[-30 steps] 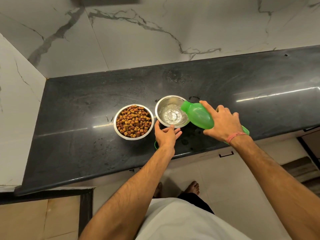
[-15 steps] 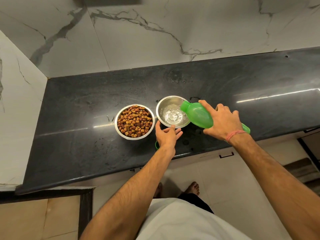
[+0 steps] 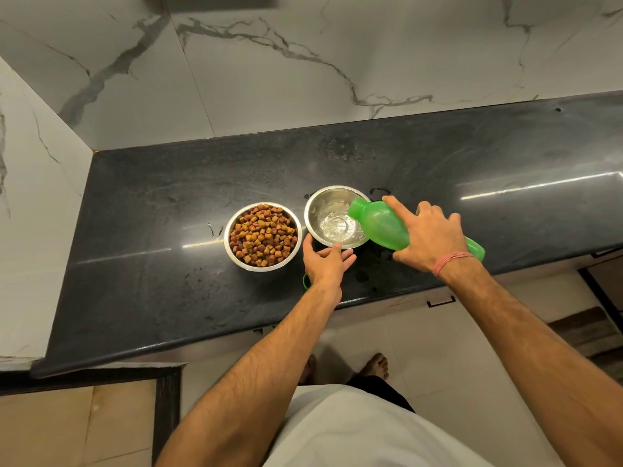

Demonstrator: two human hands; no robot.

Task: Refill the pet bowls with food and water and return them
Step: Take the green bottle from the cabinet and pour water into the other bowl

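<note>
On a black stone counter, the right hand grips a translucent green plastic bottle, tipped with its mouth over a round steel bowl holding a little water. The left hand, fingers straight, touches that bowl's near rim. Just left sits a steel bowl of brown kibble.

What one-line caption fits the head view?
Right hand tips a green bottle over a steel bowl steadied by the left hand, beside a kibble-filled bowl.

Bare forearms, red thread band on right wrist, white shirt, bare feet
</note>
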